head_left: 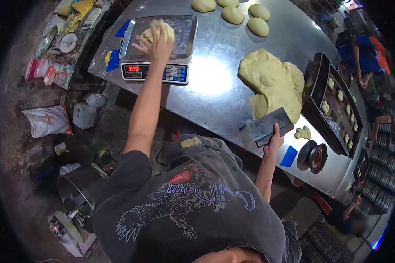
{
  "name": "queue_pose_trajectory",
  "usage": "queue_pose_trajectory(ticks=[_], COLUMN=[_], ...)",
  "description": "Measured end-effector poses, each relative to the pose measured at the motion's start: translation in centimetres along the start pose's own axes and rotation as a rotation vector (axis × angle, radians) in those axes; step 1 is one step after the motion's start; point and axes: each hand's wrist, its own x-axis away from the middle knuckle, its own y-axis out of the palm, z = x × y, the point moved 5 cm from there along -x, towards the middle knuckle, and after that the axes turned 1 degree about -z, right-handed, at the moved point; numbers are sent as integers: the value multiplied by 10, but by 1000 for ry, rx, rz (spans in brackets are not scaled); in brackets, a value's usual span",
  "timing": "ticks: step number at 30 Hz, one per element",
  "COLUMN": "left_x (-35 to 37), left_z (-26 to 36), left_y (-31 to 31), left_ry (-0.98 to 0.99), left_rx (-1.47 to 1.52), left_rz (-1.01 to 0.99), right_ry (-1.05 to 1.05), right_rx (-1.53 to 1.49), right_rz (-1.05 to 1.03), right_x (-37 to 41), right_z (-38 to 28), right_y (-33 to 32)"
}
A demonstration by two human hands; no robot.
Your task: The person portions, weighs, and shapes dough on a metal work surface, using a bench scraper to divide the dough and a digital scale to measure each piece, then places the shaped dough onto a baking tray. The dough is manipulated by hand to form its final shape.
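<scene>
My left hand (159, 45) reaches over the digital scale (134, 71), fingers spread across a lump of pale yellow dough (151, 35) on the metal weighing tray (185, 37). The fingers are slightly blurred, and the hand covers part of the lump. Red digits on the display appear to read 0.590. A broad, dark metal dough scraper (270, 127) is gripped in my right hand (274, 141), by the front edge of the table. Just beyond the scraper lies a large, uneven mass of yellow dough (272, 79), part of it hidden behind the blade.
Several rounded dough pieces (258, 27) rest at the table's far side. To the right are a dark baking tray (333, 109) with small dough pieces, a dough scrap (303, 133), a blue plastic scraper (289, 156) and round dark tins (318, 158). Another person (364, 55) stands beyond.
</scene>
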Motion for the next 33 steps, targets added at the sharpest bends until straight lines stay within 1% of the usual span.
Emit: queue_pose_trajectory(ticks=[1,2,4,6,7,8,9,10,11,12,13,14,16,17,19,20,22,23,26,30,33], left_x=[-6,-5,23,61,80,100,117,131,140,147,155,162,169,167,157,151,137,131,117,114,122], left_z=[-14,-11,-8,-6,-9,-3,-9,-6,-10,-6,-6,-6,-9,-10,-11,-11,-11,-9,-4,4,12], left_y=[15,6,-17,-19,-14,-23,-9,-16,-11,-21,-25,-28,-29,-28,-28,-27,-26,-26,-31,-32,-30], left_ry=[-47,29,189,157,198,200,167,177,230,286,268,250,186,155,156,160,220,250,205,198,207], left_rx=[-92,-11,145,328,397,454,499,533,709,763,836,911,983,1026,1005,993,958,940,951,949,980], left_rz=[-217,-119,64,19,-1,-51,-218,-249,-343,-346,-405,-465,-550,-581,-576,-579,-509,-474,-477,-484,-486], right_ry=[-4,-37,-91,-81,-81,-162,-202,-245,-256,-263,-161,-136,-206,-259,-323,-257,-127,-89,-89,-44,-110], right_rx=[-14,-8,1,76,114,79,99,116,42,-30,-86,-96,-35,42,203,154,53,106,64,-6,-30], right_rz=[1,-12,-27,19,31,0,15,28,5,-18,-26,-36,-140,-105,6,-2,-12,9,-10,12,-16], right_x=[0,1,9,-6,-24,-49,-65,-79,-90,-99,-106,-97,-92,-90,-69,-75,-80,-80,-74,-70,-62], right_z=[3,1,4,10,12,12,1,-11,-22,-32,-39,-49,-55,-59,-58,-48,-27,-23,-13,-15,-31], right_y=[8,18,37,42,44,41,42,45,50,55,61,74,94,107,116,111,105,100,91,77,74])
